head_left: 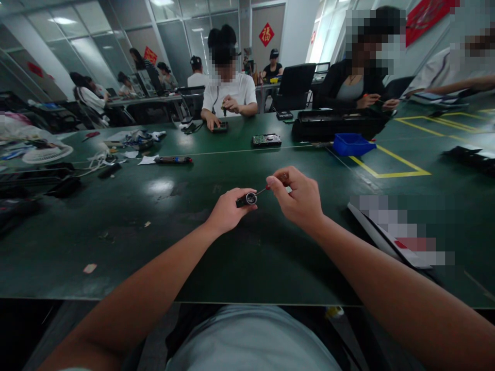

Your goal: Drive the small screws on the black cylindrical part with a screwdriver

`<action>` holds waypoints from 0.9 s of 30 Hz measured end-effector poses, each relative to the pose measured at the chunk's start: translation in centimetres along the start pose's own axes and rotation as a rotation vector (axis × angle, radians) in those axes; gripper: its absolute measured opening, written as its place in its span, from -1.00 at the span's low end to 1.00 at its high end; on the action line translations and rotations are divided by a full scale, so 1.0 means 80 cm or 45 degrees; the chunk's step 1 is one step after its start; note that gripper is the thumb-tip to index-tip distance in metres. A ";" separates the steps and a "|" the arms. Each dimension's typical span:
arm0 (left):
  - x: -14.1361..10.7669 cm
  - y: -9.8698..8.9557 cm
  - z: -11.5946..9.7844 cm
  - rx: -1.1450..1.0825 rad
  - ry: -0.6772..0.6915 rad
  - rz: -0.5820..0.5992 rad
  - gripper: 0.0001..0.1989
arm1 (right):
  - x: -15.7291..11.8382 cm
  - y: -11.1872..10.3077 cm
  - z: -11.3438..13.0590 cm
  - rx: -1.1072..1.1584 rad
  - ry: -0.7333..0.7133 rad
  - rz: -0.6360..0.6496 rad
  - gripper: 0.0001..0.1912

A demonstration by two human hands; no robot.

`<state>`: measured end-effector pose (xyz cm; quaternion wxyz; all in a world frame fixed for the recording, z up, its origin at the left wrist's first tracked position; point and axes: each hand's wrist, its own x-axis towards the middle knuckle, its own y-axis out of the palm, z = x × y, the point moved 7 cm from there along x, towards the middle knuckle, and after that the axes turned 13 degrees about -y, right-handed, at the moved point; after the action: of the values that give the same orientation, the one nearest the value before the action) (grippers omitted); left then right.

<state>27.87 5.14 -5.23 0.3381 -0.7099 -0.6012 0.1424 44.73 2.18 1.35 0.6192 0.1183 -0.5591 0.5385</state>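
Note:
Above the green table, my left hand (227, 210) is closed around a small black device with a round, metal-rimmed end (251, 198). That end faces me, and its exact kind I cannot make out. My right hand (297, 198) pinches a thin screwdriver (263, 190) with a red part at the fingertips. The screwdriver's shaft points left and down to the rim of the black device, and its tip seems to touch there. Most of its handle is hidden by my fingers.
The green table (154, 268) carries a dark tool (174, 160), a hard drive (266, 139), a blue bin (353, 145) and a long black casing (336, 125). A white booklet (386, 234) lies right of my forearm. Across the table a person (228, 95) works on a small device.

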 end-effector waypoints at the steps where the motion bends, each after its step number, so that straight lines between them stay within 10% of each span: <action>1: 0.000 0.000 0.000 0.007 0.008 0.003 -0.61 | 0.000 0.001 -0.001 0.002 0.016 0.003 -0.76; 27: 0.004 -0.003 0.003 0.132 -0.013 -0.027 -0.63 | -0.010 0.021 -0.041 0.519 0.371 -0.103 -0.86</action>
<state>27.61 5.55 -5.20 0.3727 -0.6843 -0.6023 0.1734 45.37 4.85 -1.24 0.6778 0.1841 -0.3384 0.6262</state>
